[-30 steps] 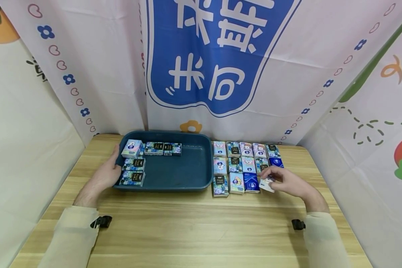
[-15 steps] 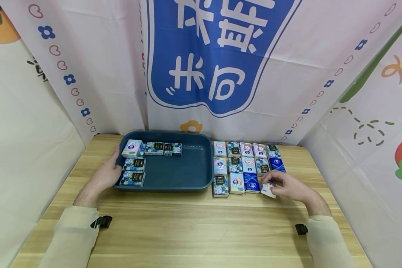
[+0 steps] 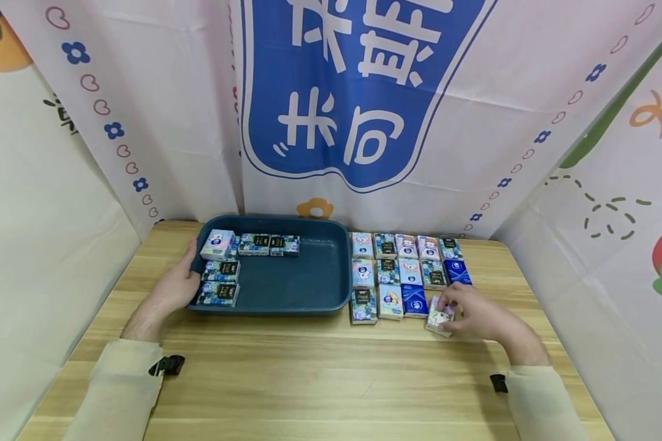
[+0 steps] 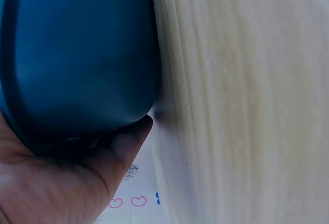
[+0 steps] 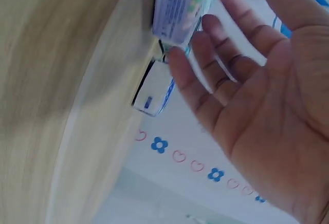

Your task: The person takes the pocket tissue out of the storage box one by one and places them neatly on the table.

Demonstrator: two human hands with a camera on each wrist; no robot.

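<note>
My left hand (image 3: pixel 173 282) grips the left end of a dark teal tray (image 3: pixel 320 269), with the thumb against its outer wall (image 4: pixel 92 54) in the left wrist view. Several flowered pocket tissue packs lie along the tray's left and far sides, including a dark-labelled pack (image 3: pixel 217 294). A light blue pack (image 3: pixel 217 244) rests on top in the far left corner. My right hand (image 3: pixel 477 312) pinches a pale cartoon-print tissue pack (image 3: pixel 439 318) at the near right of the rows. In the right wrist view, this pack (image 5: pixel 180 8) sits by the fingertips, its top cut off.
Rows of tissue packs stand right of the tray, among them a dark blue pack (image 3: pixel 415 301) and a flowered pack (image 3: pixel 363 306). The wooden table (image 3: pixel 331 380) extends toward me. Printed cloth (image 3: pixel 198 122) hangs behind it and at both sides.
My right hand has drawn back slightly, toward me and to the right. The pale tissue pack has gone from tilted to nearly flat, printed face up. The left hand and tray have stayed still.
</note>
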